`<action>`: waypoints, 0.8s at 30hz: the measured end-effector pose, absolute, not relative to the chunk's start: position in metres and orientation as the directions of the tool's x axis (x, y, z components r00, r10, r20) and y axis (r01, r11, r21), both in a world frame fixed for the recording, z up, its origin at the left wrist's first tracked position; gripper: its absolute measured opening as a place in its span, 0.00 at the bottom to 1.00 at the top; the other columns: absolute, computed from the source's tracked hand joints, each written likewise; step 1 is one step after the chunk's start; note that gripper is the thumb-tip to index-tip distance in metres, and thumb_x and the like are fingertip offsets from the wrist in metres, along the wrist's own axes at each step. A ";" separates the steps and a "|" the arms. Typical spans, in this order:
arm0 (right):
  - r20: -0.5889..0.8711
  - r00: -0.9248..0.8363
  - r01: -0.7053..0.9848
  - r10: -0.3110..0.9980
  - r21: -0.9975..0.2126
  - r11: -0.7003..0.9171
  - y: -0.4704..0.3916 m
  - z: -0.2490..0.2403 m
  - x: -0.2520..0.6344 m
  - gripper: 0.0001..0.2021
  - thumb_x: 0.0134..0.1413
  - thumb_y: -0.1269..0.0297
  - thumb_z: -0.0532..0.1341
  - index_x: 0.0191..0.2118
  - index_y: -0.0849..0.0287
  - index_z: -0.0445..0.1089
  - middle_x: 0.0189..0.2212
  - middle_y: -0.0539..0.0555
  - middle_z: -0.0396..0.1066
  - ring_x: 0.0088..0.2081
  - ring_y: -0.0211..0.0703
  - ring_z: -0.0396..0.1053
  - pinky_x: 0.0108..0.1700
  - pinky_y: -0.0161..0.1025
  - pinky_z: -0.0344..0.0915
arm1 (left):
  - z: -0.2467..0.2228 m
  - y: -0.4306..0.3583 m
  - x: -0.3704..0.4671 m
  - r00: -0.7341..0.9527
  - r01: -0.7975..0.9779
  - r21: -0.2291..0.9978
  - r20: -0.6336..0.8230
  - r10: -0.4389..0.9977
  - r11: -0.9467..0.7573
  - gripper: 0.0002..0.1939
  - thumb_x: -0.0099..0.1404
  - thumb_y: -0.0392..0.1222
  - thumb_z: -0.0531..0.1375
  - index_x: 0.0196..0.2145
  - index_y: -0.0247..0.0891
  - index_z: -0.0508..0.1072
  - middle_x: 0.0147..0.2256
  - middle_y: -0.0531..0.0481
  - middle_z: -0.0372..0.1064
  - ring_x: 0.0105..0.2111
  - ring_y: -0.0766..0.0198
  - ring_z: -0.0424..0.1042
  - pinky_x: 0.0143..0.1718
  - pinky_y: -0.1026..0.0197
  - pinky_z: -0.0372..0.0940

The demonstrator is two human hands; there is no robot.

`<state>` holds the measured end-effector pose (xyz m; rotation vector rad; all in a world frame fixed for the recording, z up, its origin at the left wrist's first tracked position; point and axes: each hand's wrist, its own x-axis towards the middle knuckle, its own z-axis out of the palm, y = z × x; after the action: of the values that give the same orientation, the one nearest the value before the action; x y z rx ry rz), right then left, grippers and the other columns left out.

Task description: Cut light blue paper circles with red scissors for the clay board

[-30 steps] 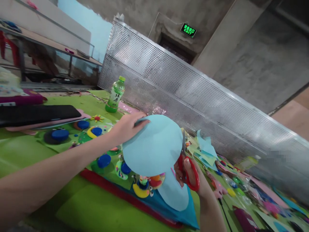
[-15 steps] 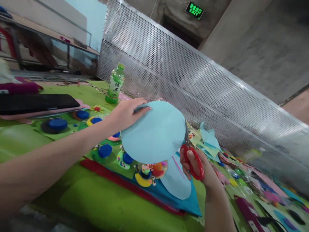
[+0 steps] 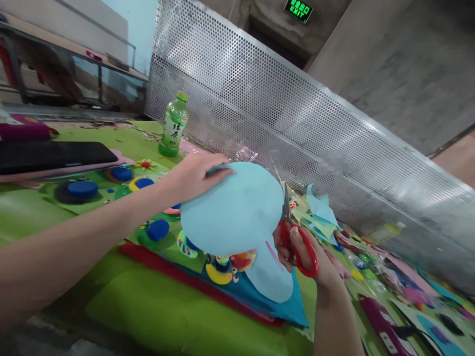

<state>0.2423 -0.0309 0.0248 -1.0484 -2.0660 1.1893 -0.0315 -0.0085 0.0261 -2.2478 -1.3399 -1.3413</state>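
Observation:
A rounded light blue paper (image 3: 233,210) is held up over the table by my left hand (image 3: 202,173), which pinches its upper left edge between thumb and fingers. My right hand (image 3: 300,247) is closed around the red handles of a pair of scissors (image 3: 305,251). The blades point upward at the paper's right edge. Beneath the paper lie another light blue paper shape (image 3: 272,279) with a thin pink strip (image 3: 274,255) on it, a yellow clay crescent (image 3: 218,274) and a blue bottle cap (image 3: 158,230).
A green tea bottle (image 3: 174,126) stands at the back, before a perforated metal panel (image 3: 237,89). A black phone (image 3: 55,157) lies at left. Paper scraps (image 3: 321,207) are behind my right hand; a purple box (image 3: 384,324) and craft pieces lie at right.
The paper's right edge has shifted slightly left and down. The scissors' handles look spread a little wider, and the whole view has moved slightly.

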 end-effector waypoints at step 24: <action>0.074 -0.576 0.449 0.814 -0.804 0.391 -0.026 0.019 0.246 0.23 0.57 0.45 0.47 0.22 0.58 0.59 0.13 0.47 0.55 0.14 0.33 0.56 0.19 0.34 0.55 | 0.034 -0.013 -0.032 0.169 0.743 0.389 0.680 0.714 -0.546 0.13 0.63 0.46 0.52 0.30 0.34 0.70 0.26 0.53 0.67 0.25 0.69 0.62 0.27 0.67 0.52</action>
<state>0.2461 -0.0262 0.0187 -1.0828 -2.1920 1.0571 -0.0324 -0.0133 0.0341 -2.3761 -1.4811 -1.3503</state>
